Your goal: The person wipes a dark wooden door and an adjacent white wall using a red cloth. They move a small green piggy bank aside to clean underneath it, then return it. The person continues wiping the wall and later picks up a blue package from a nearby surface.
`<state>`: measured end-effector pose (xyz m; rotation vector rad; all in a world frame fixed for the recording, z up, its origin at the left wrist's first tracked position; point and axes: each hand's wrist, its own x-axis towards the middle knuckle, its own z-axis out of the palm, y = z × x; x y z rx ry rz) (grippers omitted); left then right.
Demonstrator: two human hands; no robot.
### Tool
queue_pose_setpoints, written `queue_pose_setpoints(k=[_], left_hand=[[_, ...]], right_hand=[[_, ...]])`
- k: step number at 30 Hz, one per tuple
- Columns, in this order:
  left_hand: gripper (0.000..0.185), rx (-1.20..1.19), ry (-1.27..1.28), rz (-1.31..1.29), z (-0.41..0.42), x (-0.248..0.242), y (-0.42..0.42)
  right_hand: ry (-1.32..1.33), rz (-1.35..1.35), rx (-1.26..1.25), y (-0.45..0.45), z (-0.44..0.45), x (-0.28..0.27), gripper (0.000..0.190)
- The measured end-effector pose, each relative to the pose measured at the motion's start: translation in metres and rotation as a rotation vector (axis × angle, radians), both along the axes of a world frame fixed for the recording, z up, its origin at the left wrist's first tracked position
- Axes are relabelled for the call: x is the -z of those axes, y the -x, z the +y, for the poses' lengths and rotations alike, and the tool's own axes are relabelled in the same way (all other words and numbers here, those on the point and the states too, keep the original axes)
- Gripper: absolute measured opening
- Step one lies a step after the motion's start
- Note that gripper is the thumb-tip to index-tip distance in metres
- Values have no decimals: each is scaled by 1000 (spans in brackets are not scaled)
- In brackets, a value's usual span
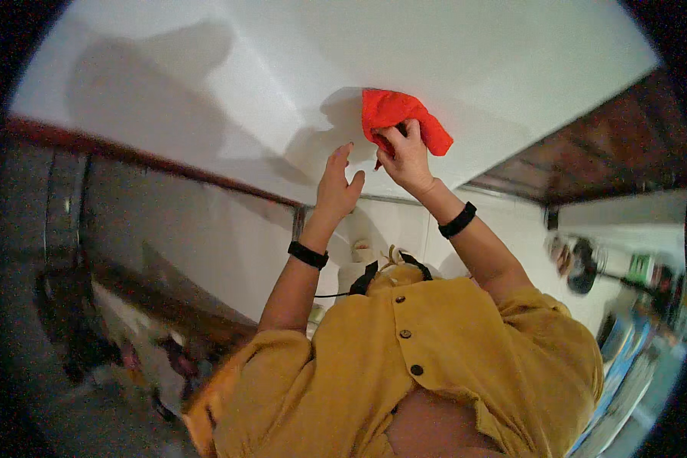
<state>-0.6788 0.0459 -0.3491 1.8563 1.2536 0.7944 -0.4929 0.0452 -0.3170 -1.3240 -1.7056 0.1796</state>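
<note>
A bright red cloth [403,109] is pinched in the fingers of my right hand [405,157], close in front of a broad white surface [492,51]. Part of the cloth spreads beyond my knuckles, and a small end hangs by my thumb. My left hand [339,183] is raised to the left of it, fingers apart, with nothing in it. Whether the cloth touches the surface cannot be told. Black bands circle both wrists.
A dark reddish edge [149,160] runs below the white surface at left. Brown wooden boards [595,143] are at the upper right. A blurred fan-like object [583,266] and various items stand at right. Blurred items lie at lower left.
</note>
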Motion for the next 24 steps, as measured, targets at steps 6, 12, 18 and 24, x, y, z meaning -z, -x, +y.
queue_pose_setpoints(k=[6,12,18,24], left_hand=[[64,-322,88,-75,-75,8,-11],[65,-662,73,-13,-199,3,68],[64,-1055,73,-99,-313,34,151],[61,-1420,79,-406,-466,42,248]], right_hand=[[-231,206,-445,23,28,-42,64],[-109,280,-460,109,24,-29,76],[89,369,-430,124,-8,81,69],[863,890,-863,143,-128,126,56]])
